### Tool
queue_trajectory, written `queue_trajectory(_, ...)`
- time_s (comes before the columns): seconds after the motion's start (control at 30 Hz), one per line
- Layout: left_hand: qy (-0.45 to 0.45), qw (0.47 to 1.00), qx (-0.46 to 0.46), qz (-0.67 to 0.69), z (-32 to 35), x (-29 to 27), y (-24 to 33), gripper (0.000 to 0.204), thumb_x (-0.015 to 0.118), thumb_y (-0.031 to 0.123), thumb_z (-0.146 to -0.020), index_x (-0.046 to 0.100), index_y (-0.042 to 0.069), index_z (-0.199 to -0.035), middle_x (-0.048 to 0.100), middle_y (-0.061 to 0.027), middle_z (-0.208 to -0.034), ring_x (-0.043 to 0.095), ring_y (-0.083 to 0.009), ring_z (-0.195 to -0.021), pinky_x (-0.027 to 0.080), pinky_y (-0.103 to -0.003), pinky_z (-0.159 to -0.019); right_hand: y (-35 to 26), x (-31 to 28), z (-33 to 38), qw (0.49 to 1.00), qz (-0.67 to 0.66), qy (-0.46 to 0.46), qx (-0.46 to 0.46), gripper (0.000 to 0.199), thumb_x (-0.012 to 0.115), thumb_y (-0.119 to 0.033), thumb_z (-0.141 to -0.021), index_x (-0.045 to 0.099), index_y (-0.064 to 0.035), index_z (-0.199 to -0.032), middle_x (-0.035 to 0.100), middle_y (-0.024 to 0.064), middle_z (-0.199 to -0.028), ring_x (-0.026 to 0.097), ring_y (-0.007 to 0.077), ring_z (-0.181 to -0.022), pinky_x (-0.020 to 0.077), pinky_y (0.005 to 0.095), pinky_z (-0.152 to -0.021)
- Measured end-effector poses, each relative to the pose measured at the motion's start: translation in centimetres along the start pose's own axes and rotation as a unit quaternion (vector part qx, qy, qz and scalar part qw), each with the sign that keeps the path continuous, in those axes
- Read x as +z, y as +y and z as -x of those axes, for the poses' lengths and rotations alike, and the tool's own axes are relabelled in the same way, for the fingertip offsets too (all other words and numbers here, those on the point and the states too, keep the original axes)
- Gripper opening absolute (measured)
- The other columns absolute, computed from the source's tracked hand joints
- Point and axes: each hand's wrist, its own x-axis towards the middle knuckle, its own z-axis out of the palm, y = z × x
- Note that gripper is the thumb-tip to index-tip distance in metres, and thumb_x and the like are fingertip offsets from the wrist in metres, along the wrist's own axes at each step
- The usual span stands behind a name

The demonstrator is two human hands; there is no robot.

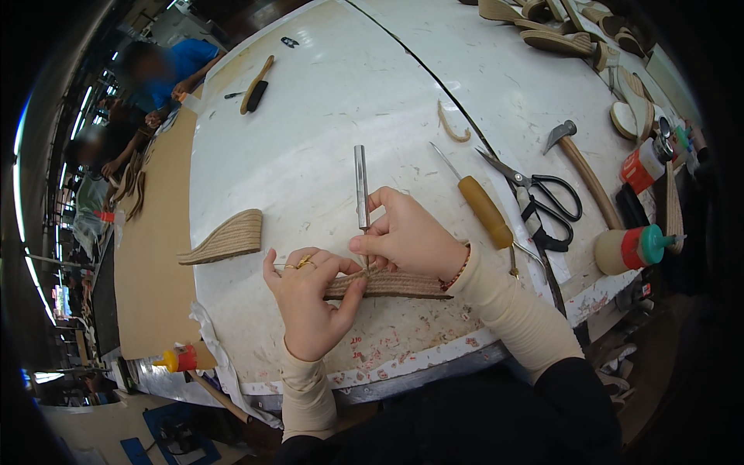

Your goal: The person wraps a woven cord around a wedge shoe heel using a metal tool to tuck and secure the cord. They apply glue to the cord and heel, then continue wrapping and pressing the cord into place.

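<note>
My left hand [322, 298] grips a braided-rope wedge sole [403, 284] that lies on the table near its front edge. Between the fingers and thumb of my right hand [407, 232] is an upright metal-handled tool [361, 186]. Its thin lower end meets the sole beside my left fingertips; the exact tip is hidden. A second rope wedge sole [225, 239] rests to the left of my hands. Right of my right hand lie an awl [484, 211] with a yellowish handle and black-handled scissors [542, 194].
A hammer [585, 167] and a glue bottle [620, 249] with a green cap lie at the right. A brush [257, 85] and a loose rope scrap [451, 124] are farther back. Several wedge soles [558, 43] pile at the far right. Another person [174, 70] sits at far left.
</note>
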Motion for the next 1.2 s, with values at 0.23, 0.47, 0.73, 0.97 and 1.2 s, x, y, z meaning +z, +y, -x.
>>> queue_trajectory(0.23,0.007,1.000,-0.010,0.023,0.1,-0.1,0.0,0.012,0.074,0.020,-0.074,0.067,0.016,-0.082,0.063,0.0035,-0.080,0.057,-0.0212,-0.096,0.015,-0.052,-0.107,0.9,1.1,0.8,0.984,0.017,0.134,-0.119,0.040,0.069,-0.008,-0.087,0.040,0.0021,-0.113,0.062,0.0077,-0.072,0.059,0.0094,-0.057,0.0454,0.0218,-0.048)
queue_trajectory(0.47,0.007,1.000,-0.001,0.011,0.2,-0.1,-0.1,0.012,0.073,0.019,-0.075,0.067,0.016,-0.084,0.063,0.0034,-0.083,0.056,-0.0215,-0.096,0.015,-0.053,-0.107,1.5,1.8,0.8,0.972,0.067,0.136,-0.177,0.040,0.070,-0.004,-0.081,0.043,0.0068,-0.108,0.064,0.0158,-0.067,0.065,0.0195,-0.059,0.0472,0.0290,-0.053)
queue_trajectory(0.73,-0.007,1.000,0.009,0.012,0.1,-0.3,-0.2,0.012,0.068,0.016,-0.076,0.067,0.018,-0.087,0.064,0.0042,-0.086,0.055,-0.0216,-0.100,0.015,-0.054,-0.107,1.3,1.7,1.2,0.976,0.062,0.116,-0.175,0.038,0.069,-0.004,-0.081,0.043,0.0062,-0.107,0.064,0.0152,-0.066,0.065,0.0191,-0.059,0.0464,0.0289,-0.051)
queue_trajectory(0.97,0.011,1.000,0.001,0.005,0.0,0.1,-0.1,0.006,0.068,0.015,-0.077,0.067,0.017,-0.083,0.066,0.0045,-0.088,0.056,-0.0212,-0.100,0.015,-0.055,-0.107,1.5,1.7,1.3,0.974,0.066,0.105,-0.191,0.037,0.068,-0.002,-0.082,0.042,0.0051,-0.107,0.065,0.0147,-0.067,0.066,0.0196,-0.059,0.0469,0.0286,-0.051)
queue_trajectory(1.2,0.029,1.000,0.004,-0.001,-0.1,0.4,-0.1,0.002,0.067,0.017,-0.077,0.066,0.017,-0.075,0.066,0.0050,-0.081,0.057,-0.0211,-0.097,0.015,-0.055,-0.107,1.5,1.8,1.7,0.969,0.072,0.117,-0.206,0.036,0.069,-0.002,-0.085,0.041,-0.0005,-0.109,0.060,0.0047,-0.072,0.061,0.0076,-0.063,0.0454,0.0203,-0.053)
